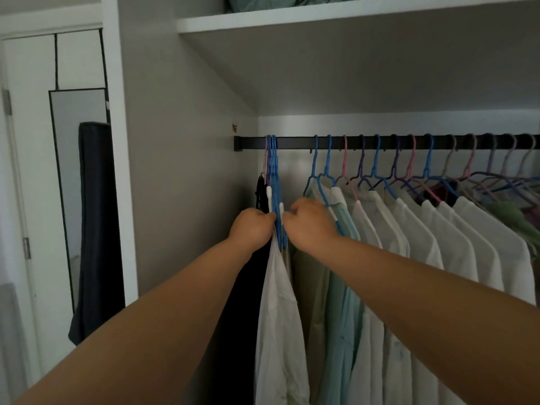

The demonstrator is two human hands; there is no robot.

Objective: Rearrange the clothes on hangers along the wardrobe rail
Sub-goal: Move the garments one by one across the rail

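Observation:
A black rail runs across the wardrobe. At its left end several blue hangers are bunched together, carrying a white garment and a black garment. My left hand is closed on the white garment's shoulder just left of these hangers. On their right side, my right hand is closed at the hangers' lower ends. A gap on the rail separates this bunch from a row of blue, pink and purple hangers with a pale green shirt and white shirts.
A white shelf with folded green fabric spans above the rail. The wardrobe's grey side wall stands close on the left. Further left, a mirror hangs on a white door, with a dark upright object before it.

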